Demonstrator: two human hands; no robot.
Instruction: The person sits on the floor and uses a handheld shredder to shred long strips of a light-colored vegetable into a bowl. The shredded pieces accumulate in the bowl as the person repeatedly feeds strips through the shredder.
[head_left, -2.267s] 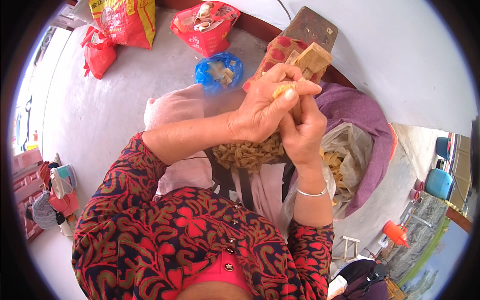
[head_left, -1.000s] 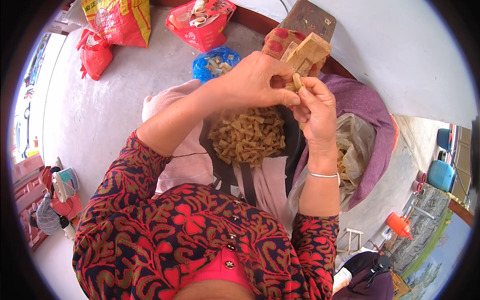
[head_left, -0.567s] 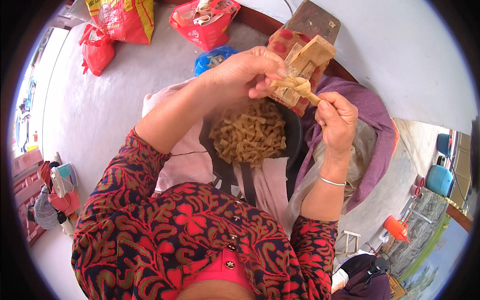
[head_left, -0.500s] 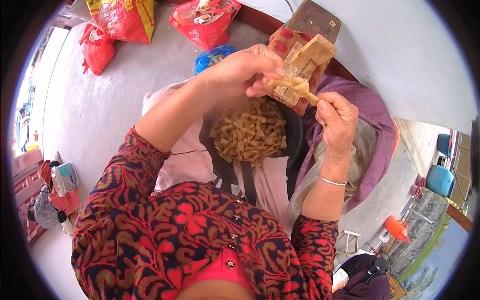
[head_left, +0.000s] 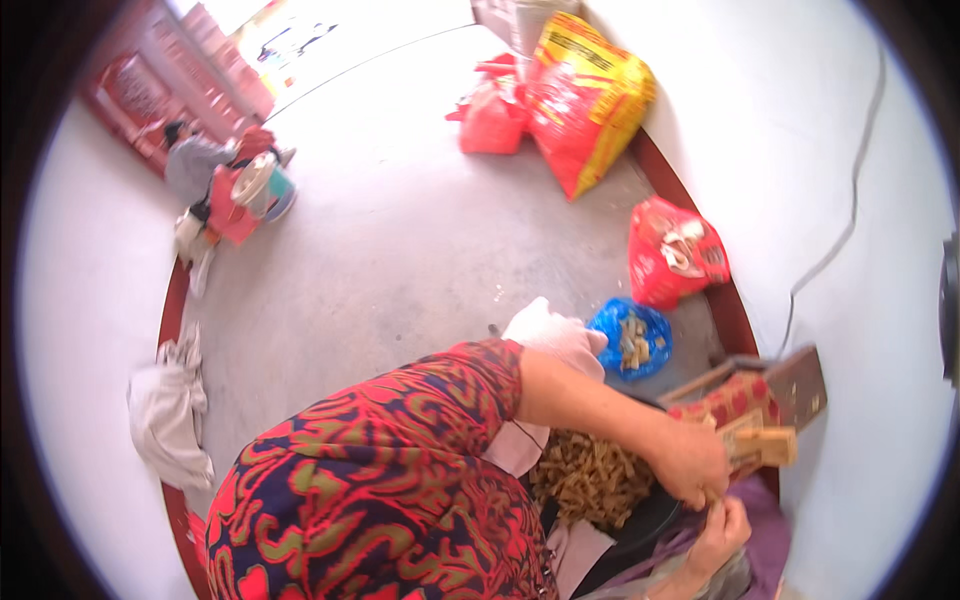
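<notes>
My left hand [head_left: 688, 463] is closed, its fingertips pointing down toward my right hand [head_left: 722, 533], which pinches just below it. Between them is a tan knotted strip, clear in the earlier frame but now mostly hidden by the fingers. Below and left of the hands, a dark round pan [head_left: 655, 513] holds a heap of short tan knotted pieces [head_left: 590, 482]. Just beyond my left hand, a wooden block with an upright part [head_left: 768, 446] rests by a red dotted cushion [head_left: 755, 393].
A blue bag [head_left: 655, 335] with pale pieces stands past the pan. Behind it are a red bag [head_left: 660, 275] and a large red-and-yellow sack [head_left: 590, 105]. Purple cloth [head_left: 768, 530] lies beneath my right hand. A white wall [head_left: 860, 330] runs along the right.
The view has swung left, so hands and pan now appear at the lower right. My hands have come closer together, and the strip between them is mostly covered.
</notes>
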